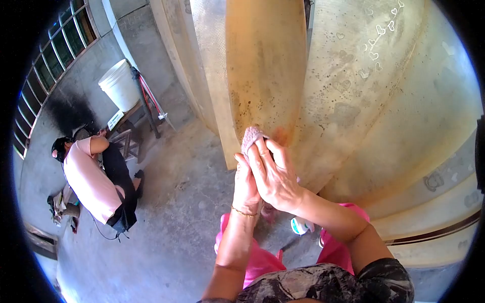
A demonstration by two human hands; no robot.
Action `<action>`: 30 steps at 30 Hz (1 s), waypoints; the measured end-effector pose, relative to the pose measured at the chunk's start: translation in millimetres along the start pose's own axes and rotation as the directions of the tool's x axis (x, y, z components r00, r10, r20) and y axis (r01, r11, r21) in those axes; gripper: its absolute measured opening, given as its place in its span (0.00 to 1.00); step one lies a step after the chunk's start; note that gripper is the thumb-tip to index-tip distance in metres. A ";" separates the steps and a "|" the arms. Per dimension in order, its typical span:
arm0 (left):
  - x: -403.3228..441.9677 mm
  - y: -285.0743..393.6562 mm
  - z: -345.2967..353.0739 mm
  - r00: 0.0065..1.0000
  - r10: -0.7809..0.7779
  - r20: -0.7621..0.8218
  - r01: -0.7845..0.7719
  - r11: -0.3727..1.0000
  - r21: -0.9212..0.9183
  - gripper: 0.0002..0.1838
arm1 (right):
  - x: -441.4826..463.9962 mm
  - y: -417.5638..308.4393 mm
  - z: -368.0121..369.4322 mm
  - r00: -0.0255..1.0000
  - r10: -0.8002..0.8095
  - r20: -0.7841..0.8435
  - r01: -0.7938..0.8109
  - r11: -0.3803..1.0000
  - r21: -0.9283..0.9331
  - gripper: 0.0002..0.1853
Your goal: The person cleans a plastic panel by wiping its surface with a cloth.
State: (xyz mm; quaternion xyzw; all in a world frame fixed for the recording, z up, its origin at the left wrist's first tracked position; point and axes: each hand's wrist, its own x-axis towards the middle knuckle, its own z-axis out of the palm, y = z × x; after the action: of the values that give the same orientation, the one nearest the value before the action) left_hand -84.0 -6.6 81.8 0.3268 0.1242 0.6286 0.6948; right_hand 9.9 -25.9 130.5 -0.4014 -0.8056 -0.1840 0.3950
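My right hand [277, 177] has its fingers closed over a small pink textured cloth [251, 136]. My left hand [244, 188], with a gold bracelet at the wrist, is pressed against the right one, its thumb close to the cloth; its other fingers are mostly hidden. Both hands are in front of the lower end of a brown stained panel [266, 65] with dark specks. Beside it on the right stands a wide yellowed panel [353, 106] with heart patterns and spots.
A white tub [299, 225] stands on the concrete floor [177, 202] near my legs. At left, a person in a pink shirt [91, 177] crouches by a small wooden stand [132, 139]. A white bucket [119, 86] and a barred window [55, 55] are beyond.
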 end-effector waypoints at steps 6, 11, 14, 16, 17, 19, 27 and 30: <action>1.4 -2.1 -7.7 0.999 -0.036 -0.022 0.036 0.999 0.004 0.34 | -9.9 -1.5 0.4 0.997 -0.047 -0.055 0.041 0.995 -0.095 0.24; 1.5 4.2 19.7 1.000 -0.007 -0.001 0.007 1.000 0.009 0.38 | 4.0 11.4 2.7 0.995 -0.002 -0.103 -0.002 0.999 -0.043 0.25; 3.3 1.7 8.4 1.000 -0.022 -0.016 0.022 1.000 -0.015 0.39 | -2.1 5.3 -0.9 0.997 -0.005 -0.072 0.001 0.998 -0.063 0.25; 6.3 -0.4 -2.0 0.996 -0.085 0.032 0.088 0.987 -0.131 0.41 | -16.9 7.9 -2.4 0.996 -0.089 0.019 0.090 0.994 -0.054 0.24; 7.4 -1.0 -0.1 0.996 -0.085 0.036 0.089 0.987 -0.133 0.41 | -14.9 10.8 -5.2 0.996 -0.090 0.019 0.091 0.994 -0.058 0.24; 8.4 -0.4 4.9 0.995 -0.062 0.082 0.070 0.993 -0.098 0.42 | -5.8 18.4 -9.6 0.995 -0.091 -0.039 0.093 0.995 0.045 0.24; 10.4 2.7 12.5 0.987 -0.063 0.148 0.083 0.988 -0.130 0.48 | -15.9 16.8 -2.2 0.996 -0.082 -0.036 0.083 0.995 0.053 0.25; 7.8 7.6 20.5 0.994 -0.047 0.096 0.049 0.999 -0.016 0.49 | -4.2 26.6 -2.1 0.996 -0.047 -0.074 0.052 0.997 0.061 0.27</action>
State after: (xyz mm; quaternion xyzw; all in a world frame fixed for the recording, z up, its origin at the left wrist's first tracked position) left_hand -76.7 -5.3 103.8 0.3471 0.0928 0.5963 0.7178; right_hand 33.5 -13.1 128.0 -0.3618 -0.8059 -0.1828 0.4315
